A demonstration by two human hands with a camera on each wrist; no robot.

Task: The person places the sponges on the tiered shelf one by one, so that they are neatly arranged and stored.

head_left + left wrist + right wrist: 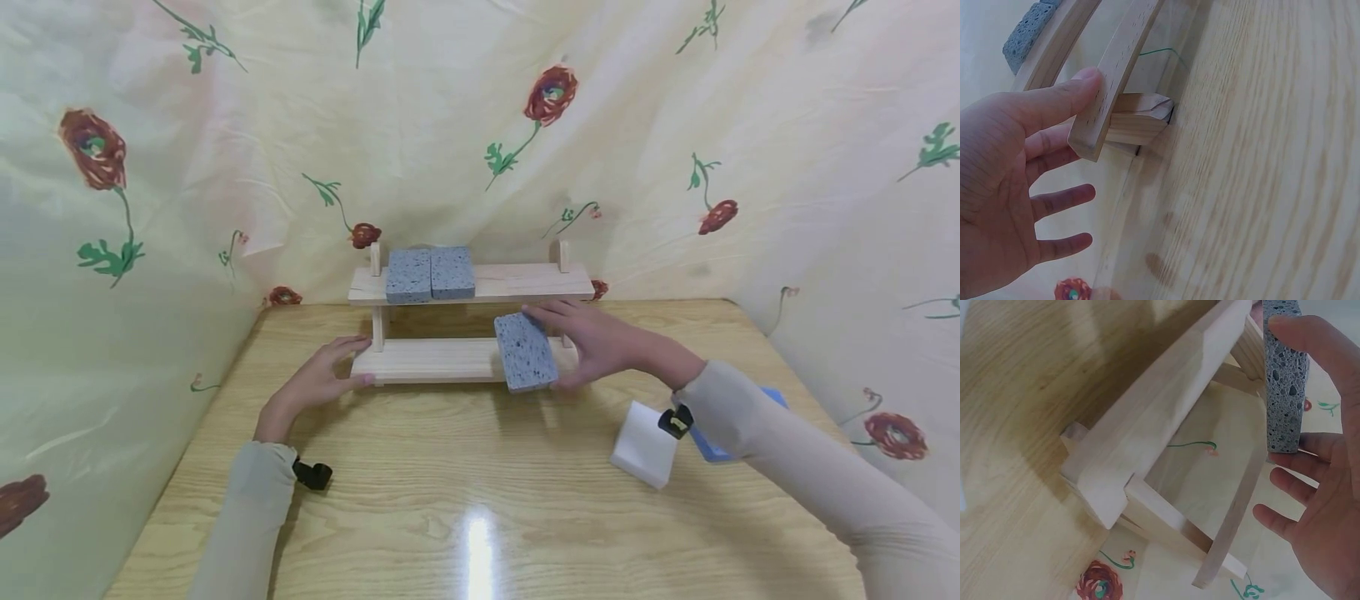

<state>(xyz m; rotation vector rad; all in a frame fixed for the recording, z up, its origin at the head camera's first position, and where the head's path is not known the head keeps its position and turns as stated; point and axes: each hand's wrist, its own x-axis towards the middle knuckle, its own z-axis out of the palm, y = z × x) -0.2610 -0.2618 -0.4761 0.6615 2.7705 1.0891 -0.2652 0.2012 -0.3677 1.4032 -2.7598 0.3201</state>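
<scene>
A two-tier wooden shelf (427, 360) stands on the table against the back. My left hand (324, 377) pinches the left end of its lower board, thumb in front, as the left wrist view also shows at the board end (1094, 125). My right hand (592, 342) grips a grey speckled sponge block (525, 352) between thumb and fingers, held tilted in front of the lower board's right part. In the right wrist view the sponge block (1285, 381) is seen edge-on. Two similar grey sponge blocks (409, 277) lie side by side on the upper board's left half.
A white block (645, 444) lies on the wooden table at the right. Beside it is a blue object (711, 448), partly hidden by the right sleeve. Flower-patterned cloth (450, 125) hangs behind and at the sides.
</scene>
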